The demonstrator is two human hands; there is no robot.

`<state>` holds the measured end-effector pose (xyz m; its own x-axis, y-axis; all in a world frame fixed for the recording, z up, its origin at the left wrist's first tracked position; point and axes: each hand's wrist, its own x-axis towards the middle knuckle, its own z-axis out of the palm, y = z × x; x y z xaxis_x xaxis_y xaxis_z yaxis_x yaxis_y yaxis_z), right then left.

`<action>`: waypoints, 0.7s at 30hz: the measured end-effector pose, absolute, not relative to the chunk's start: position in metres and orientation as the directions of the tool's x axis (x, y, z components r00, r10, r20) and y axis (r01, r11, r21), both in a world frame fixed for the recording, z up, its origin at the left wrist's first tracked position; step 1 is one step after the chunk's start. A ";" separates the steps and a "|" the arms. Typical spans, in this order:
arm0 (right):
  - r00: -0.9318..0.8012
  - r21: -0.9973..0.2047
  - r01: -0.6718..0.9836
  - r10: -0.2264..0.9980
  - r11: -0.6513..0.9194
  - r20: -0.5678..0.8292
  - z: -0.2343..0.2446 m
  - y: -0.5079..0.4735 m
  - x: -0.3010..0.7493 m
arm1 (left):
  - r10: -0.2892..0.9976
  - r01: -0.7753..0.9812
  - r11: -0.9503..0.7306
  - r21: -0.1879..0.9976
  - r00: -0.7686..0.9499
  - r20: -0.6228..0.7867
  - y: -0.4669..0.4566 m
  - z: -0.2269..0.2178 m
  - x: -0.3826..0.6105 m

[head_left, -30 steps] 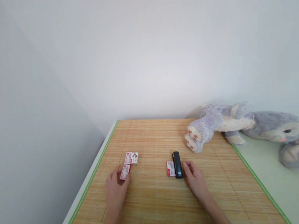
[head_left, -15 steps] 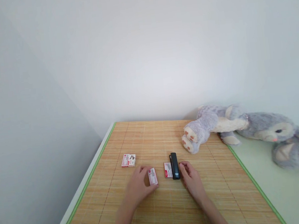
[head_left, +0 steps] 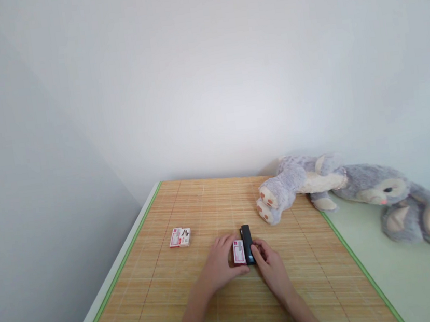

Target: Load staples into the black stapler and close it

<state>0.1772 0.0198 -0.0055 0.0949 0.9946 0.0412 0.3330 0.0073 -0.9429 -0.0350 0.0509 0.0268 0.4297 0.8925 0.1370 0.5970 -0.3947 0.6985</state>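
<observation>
Left hand [head_left: 219,265] has carried its staple box [head_left: 239,252] rightward, now pinching it just beside the black stapler [head_left: 247,237] mid-mat. Right hand [head_left: 270,264] is touching the stapler, fingers curled, grip unclear. Another box [head_left: 180,237] is lying well left on the bamboo mat [head_left: 218,312]; plush bunny [head_left: 344,192] is lying right.

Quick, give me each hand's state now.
Left hand: fingers on the small box; grip cannot be told.
Right hand: touching the black stapler; grip unclear.
</observation>
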 end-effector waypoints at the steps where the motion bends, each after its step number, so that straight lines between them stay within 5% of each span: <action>1: 0.100 -0.944 0.331 0.994 0.005 0.041 -0.006 0.019 0.177 | 0.910 0.601 -0.384 0.701 0.374 0.178 0.050 0.027 -0.047; 6: 0.116 -0.947 0.320 0.992 0.005 0.044 -0.006 0.018 0.178 | 0.943 0.778 -0.201 0.595 -0.010 0.331 0.072 0.026 -0.139; 11: 0.122 -0.946 0.322 0.991 0.015 0.057 -0.003 0.017 0.177 | 0.980 0.843 -0.147 0.517 0.053 0.193 0.093 0.016 -0.203; 16: 0.119 -0.945 0.327 0.990 0.027 0.069 -0.002 0.017 0.176 | 0.979 0.844 -0.110 0.526 -0.001 0.206 0.075 0.012 -0.222; 21: 0.127 -0.949 0.314 0.989 0.027 0.070 -0.003 0.017 0.176 | 0.955 0.727 -0.279 0.627 0.145 0.258 0.049 0.033 -0.153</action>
